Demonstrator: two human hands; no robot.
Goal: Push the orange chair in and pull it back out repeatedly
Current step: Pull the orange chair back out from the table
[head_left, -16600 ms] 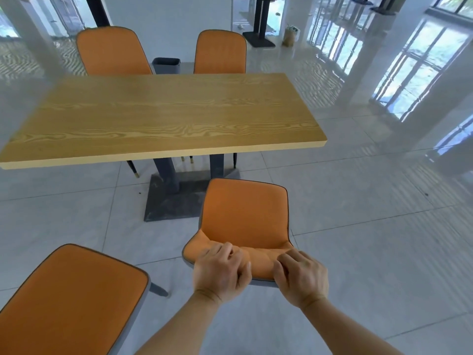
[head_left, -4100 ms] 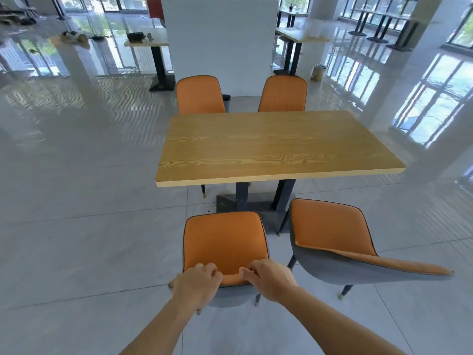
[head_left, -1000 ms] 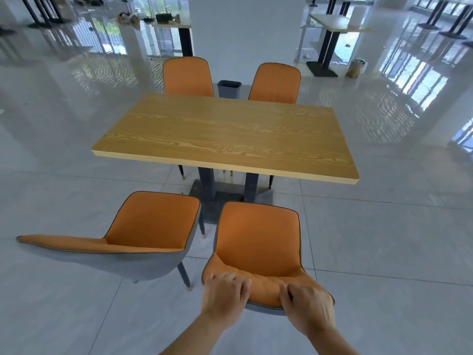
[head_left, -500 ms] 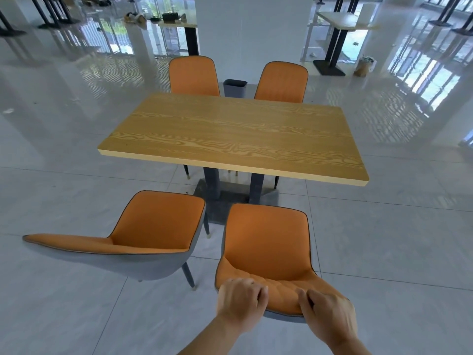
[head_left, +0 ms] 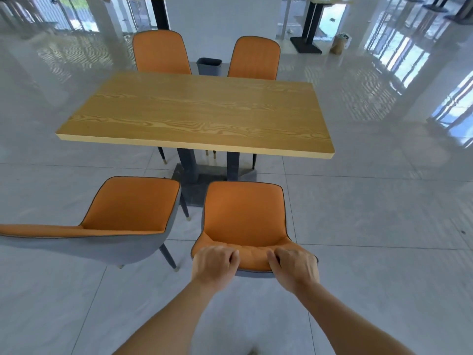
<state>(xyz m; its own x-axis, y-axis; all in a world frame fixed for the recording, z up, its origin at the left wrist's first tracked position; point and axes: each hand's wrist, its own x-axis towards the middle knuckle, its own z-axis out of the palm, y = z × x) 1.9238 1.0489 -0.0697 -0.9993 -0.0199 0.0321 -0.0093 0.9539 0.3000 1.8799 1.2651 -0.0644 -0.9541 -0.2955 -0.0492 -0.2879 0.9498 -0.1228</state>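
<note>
chair [head_left: 244,213]: orange seat, grey shell
table [head_left: 199,114]: yellow wood grain
bin [head_left: 209,66] behind table: grey
floor [head_left: 371,213]: pale grey tiles

A wood-grain table [head_left: 199,111] is standing on a dark pedestal base [head_left: 202,185] on glossy pale grey floor tiles [head_left: 371,213]. Two orange chairs [head_left: 161,52] are sitting behind the table, with a grey bin [head_left: 208,66] between them. Beyond the table a white wall [head_left: 222,24] is rising; to its right, windows [head_left: 399,47] are letting in daylight, which is reflecting off the floor.

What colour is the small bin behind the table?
Dark grey bin, seen in the head view between the two far chairs.
</note>
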